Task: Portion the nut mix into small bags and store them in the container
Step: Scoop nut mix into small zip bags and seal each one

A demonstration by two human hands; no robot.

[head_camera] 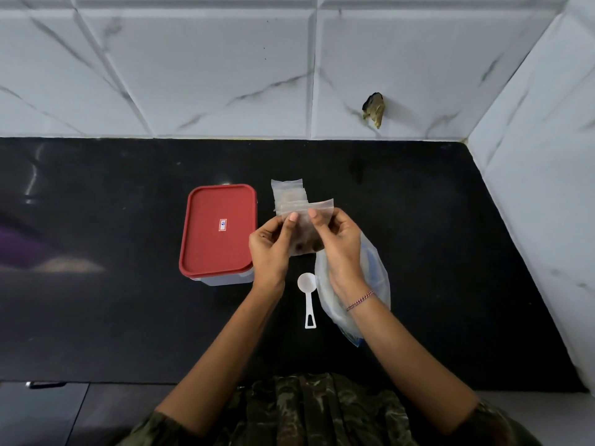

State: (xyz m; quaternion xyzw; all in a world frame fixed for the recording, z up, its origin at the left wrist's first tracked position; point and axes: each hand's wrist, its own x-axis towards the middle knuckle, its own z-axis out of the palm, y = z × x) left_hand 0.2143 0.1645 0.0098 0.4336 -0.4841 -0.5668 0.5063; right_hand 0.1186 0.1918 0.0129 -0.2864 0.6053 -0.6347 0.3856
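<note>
The left hand [269, 249] and right hand [339, 249] hold the small bag [304, 239] in a fingertip grip, three o'clock from the container [219, 233] — light, limp, probably slippery film, best pinched along its top strip.

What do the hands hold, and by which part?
The left hand and the right hand pinch a small clear plastic bag holding brown nuts by its upper part, just below the top edge.

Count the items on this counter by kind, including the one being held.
Red-lidded container: 1
White measuring scoop: 1
Large clear bag: 1
Small bag of nuts, held in both hands: 1
Pile of small bags: 1 (bags in it cannot be counted)
Total: 5
</note>
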